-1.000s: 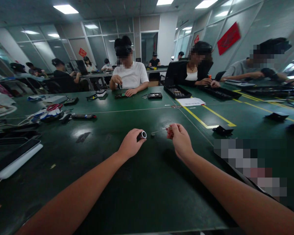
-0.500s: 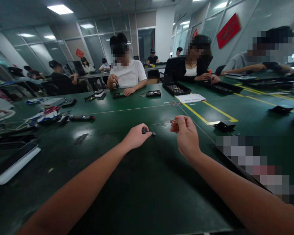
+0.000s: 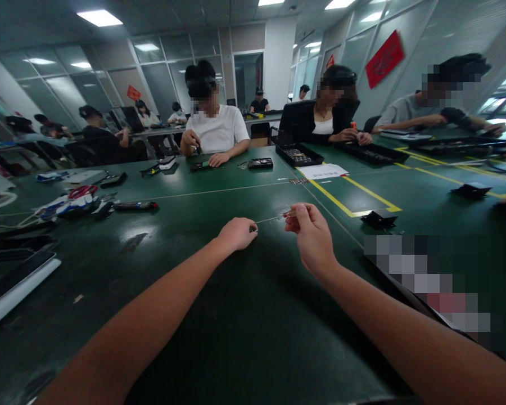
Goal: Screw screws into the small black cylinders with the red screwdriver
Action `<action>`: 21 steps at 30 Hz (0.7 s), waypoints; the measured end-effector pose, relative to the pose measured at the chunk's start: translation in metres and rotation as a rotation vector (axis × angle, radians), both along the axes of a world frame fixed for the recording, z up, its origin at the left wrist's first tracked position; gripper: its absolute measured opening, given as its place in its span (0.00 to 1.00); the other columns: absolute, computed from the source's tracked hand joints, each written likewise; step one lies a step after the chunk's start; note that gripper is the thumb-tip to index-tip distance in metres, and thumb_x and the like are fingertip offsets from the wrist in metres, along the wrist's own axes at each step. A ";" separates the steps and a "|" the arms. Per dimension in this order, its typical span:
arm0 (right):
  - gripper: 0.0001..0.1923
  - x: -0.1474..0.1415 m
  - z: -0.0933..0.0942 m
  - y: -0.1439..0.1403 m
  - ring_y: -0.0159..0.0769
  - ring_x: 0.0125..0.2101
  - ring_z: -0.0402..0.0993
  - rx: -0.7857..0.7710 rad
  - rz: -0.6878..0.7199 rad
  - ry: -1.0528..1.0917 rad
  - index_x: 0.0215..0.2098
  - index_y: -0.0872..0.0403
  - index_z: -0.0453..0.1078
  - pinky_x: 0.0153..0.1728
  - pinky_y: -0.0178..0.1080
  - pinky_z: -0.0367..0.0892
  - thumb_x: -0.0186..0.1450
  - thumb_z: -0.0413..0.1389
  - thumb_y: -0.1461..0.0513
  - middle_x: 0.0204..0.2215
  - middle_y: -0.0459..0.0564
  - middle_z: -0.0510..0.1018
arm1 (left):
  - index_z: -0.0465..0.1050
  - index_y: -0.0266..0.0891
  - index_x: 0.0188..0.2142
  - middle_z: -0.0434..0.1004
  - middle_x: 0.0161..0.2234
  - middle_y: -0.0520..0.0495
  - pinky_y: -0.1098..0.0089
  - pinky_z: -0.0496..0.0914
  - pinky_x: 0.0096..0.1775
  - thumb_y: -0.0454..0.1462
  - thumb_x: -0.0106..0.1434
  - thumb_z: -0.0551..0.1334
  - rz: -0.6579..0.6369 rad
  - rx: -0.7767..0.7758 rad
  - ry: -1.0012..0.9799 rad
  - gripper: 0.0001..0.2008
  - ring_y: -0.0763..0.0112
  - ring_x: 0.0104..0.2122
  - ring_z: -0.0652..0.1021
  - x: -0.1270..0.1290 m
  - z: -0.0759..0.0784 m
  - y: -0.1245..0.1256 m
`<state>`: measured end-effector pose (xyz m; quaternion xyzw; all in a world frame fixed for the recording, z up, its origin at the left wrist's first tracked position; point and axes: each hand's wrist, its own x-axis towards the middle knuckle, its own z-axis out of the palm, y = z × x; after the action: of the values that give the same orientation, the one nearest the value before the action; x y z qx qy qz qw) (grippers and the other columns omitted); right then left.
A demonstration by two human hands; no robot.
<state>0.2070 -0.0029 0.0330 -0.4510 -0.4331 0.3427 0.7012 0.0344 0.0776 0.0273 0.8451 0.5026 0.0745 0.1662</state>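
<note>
My left hand is closed around a small dark tool handle, of which only the metal end shows at my fingertips. My right hand pinches a thin metal bit with a reddish end. The bit's tip meets the handle end at my left fingers. Both hands hover just above the dark green table, close together near its middle.
A black tray of parts and a white sheet lie far right of centre. Tools and scissors sit at the left, a white-edged tablet lower left. Small black holders rest by yellow tape lines. Several other people work across the table.
The left hand turned so the handle's open end is now hidden in the fingers. The right hand brought the thin bit leftward until its tip reached the handle.
</note>
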 end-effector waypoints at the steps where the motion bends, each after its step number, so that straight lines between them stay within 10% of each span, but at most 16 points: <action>1: 0.14 0.000 -0.001 0.000 0.33 0.28 0.70 -0.003 0.008 0.000 0.38 0.50 0.70 0.32 0.40 0.68 0.68 0.55 0.49 0.28 0.44 0.75 | 0.80 0.39 0.46 0.82 0.43 0.40 0.65 0.73 0.41 0.40 0.65 0.62 0.032 -0.053 -0.036 0.13 0.59 0.41 0.81 -0.004 0.003 -0.001; 12: 0.13 -0.001 -0.006 0.001 0.34 0.28 0.70 -0.064 0.063 -0.016 0.37 0.50 0.71 0.32 0.40 0.67 0.67 0.56 0.50 0.28 0.44 0.74 | 0.78 0.34 0.46 0.76 0.34 0.45 0.76 0.65 0.22 0.33 0.63 0.61 0.454 -0.669 -0.866 0.13 0.78 0.22 0.70 -0.103 0.036 -0.032; 21: 0.14 -0.003 -0.013 0.005 0.33 0.27 0.70 -0.100 0.063 -0.015 0.36 0.50 0.70 0.30 0.39 0.67 0.66 0.56 0.49 0.27 0.44 0.74 | 0.74 0.32 0.40 0.69 0.30 0.49 0.73 0.73 0.22 0.30 0.66 0.59 0.817 -0.600 -1.252 0.06 0.76 0.21 0.71 -0.213 0.033 -0.072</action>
<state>0.2042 0.0021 0.0202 -0.4740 -0.4348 0.3824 0.6634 -0.1782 0.0057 0.0602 0.3155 0.5841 0.4510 0.5965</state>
